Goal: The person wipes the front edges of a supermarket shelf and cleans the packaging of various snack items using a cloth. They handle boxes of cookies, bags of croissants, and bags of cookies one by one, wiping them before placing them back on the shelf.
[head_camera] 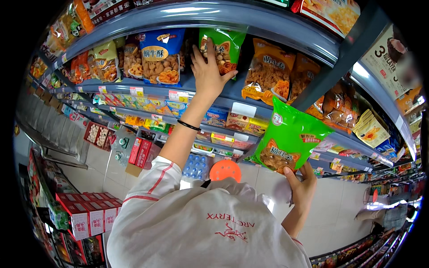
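Note:
My left hand (210, 70) reaches to the upper shelf with fingers spread. Its fingertips lie against the front of a green snack bag (228, 40) standing there. My right hand (304, 182) grips the lower edge of another green snack bag (291, 134), held out in front of the shelves and tilted. Both green bags have a cat-ear picture and a see-through window showing brown snacks. Left of my left hand stands a blue snack bag (162, 55). To the right is an orange bag (268, 70) of curly snacks.
Grey shelf edges (201, 13) with price tags cross the view. A dark upright post (335, 67) divides the bays. On the floor are an orange stool (225, 171), water jugs (122, 145) and red-and-white cartons (88, 214). Another person (390, 214) is far right.

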A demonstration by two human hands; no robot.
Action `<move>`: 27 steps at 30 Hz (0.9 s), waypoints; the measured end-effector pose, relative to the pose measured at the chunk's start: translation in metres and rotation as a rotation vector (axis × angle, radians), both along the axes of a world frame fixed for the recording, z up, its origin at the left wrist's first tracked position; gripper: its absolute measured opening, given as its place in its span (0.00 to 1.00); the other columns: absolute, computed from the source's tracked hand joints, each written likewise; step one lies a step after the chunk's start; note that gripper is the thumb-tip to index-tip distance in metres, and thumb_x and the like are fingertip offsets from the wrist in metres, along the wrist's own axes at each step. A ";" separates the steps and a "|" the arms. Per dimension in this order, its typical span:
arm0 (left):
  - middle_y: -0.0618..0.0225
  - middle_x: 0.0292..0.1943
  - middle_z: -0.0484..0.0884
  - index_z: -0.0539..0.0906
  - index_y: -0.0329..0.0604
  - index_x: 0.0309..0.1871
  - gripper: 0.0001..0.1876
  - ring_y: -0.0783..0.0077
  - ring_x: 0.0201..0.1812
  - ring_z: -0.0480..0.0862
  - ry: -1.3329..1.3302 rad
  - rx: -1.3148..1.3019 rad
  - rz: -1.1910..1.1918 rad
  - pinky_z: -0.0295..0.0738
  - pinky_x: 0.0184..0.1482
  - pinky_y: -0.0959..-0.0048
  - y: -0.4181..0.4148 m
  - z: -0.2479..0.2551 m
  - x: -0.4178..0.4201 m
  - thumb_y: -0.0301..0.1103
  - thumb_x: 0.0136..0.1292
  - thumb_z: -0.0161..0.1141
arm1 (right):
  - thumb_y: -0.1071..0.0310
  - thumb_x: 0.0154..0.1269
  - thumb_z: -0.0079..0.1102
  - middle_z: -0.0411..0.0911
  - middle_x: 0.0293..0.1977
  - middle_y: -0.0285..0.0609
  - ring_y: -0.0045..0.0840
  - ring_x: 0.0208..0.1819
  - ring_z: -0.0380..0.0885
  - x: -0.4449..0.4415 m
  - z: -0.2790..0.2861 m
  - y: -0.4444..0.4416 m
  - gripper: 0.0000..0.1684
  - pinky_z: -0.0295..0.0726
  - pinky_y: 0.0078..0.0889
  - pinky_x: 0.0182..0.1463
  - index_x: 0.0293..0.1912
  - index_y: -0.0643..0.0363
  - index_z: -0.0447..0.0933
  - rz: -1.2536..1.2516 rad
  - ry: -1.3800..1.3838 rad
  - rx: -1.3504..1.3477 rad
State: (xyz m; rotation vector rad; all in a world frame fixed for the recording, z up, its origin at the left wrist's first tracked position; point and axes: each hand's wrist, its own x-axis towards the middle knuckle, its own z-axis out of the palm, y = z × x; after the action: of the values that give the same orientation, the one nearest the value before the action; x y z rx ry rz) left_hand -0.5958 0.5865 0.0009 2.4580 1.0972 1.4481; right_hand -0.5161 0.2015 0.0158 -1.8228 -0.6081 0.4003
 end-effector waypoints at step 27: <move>0.63 0.70 0.72 0.58 0.38 0.81 0.51 0.71 0.70 0.72 -0.467 -1.322 -1.083 0.72 0.69 0.68 -0.147 -0.017 -0.205 0.23 0.56 0.78 | 0.62 0.78 0.54 0.70 0.72 0.53 0.48 0.78 0.61 -0.122 0.021 0.142 0.23 0.54 0.59 0.80 0.67 0.54 0.78 0.243 -0.983 0.221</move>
State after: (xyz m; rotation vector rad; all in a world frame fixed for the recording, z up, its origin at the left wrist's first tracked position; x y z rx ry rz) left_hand -0.8011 0.4399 -0.0164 1.1995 0.2403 0.5090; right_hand -0.6380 0.3430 0.0370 -1.6556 -1.4826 -0.4449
